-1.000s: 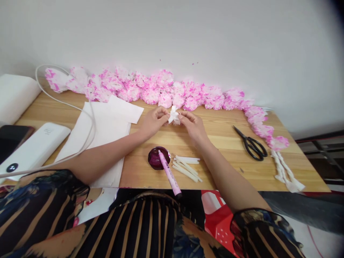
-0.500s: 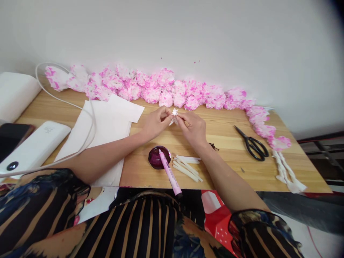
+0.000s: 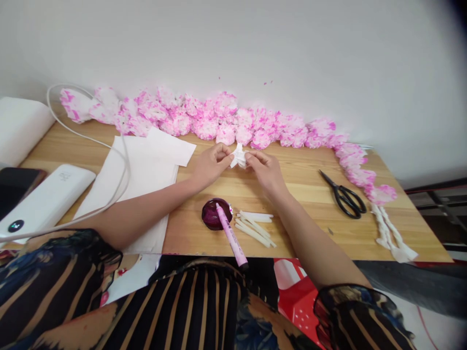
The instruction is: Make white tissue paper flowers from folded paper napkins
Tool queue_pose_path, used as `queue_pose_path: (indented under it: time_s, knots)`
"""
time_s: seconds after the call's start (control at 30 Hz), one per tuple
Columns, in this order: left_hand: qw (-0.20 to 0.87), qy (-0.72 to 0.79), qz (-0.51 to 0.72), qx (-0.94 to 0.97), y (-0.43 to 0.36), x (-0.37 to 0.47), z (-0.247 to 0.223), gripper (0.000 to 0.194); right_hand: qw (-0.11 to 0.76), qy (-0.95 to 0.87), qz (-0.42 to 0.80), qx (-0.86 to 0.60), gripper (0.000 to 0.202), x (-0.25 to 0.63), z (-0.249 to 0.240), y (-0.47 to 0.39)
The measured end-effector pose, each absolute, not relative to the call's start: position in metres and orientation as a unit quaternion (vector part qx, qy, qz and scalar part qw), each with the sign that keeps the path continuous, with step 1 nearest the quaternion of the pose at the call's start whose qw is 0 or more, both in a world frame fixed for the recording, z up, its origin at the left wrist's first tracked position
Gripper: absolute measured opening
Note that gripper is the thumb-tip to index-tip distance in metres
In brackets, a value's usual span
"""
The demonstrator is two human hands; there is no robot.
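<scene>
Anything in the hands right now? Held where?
Yes: a small white paper piece, its left side pinched by the left hand, its right side by the right hand.

At the left edge of the frame, a dark phone (image 3: pixel 18 189) lies just beside a white power bank (image 3: pixel 49 201) with a round black button (image 3: pixel 16 226). A pale cable (image 3: pixel 111 147) loops from the upper left down to the lower left. A plain grey wall (image 3: pixel 328 58) fills the top, with a few small dark specks (image 3: pixel 265 83) near upper centre. Dark rails (image 3: pixel 438 194) stand at the right edge; a red, white-spotted item (image 3: pixel 301 311) shows at lower centre-right
</scene>
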State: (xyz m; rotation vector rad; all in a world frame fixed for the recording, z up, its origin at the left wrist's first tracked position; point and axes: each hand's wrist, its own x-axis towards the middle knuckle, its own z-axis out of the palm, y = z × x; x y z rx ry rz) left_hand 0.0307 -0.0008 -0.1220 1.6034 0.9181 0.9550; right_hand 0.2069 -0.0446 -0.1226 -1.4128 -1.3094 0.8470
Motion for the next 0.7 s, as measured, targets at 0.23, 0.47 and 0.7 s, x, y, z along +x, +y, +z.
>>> queue_pose_path:
  time_s: [0.23,0.47,0.7]
  knots:
    - [0.441,0.376,0.371,0.725,-0.008,0.031,-0.118,0.026,0.419,-0.712,0.029,-0.563,0.026,0.204,-0.122,-0.051]
    - [0.441,0.385,0.370,0.721,-0.004,0.030,-0.118,0.014,0.423,-0.706,0.039,-0.567,0.026,0.202,-0.124,-0.052]
    - [0.592,0.362,0.403,0.597,0.004,0.032,-0.124,0.012,0.523,-0.527,0.308,-0.595,0.019,0.198,-0.121,-0.047]
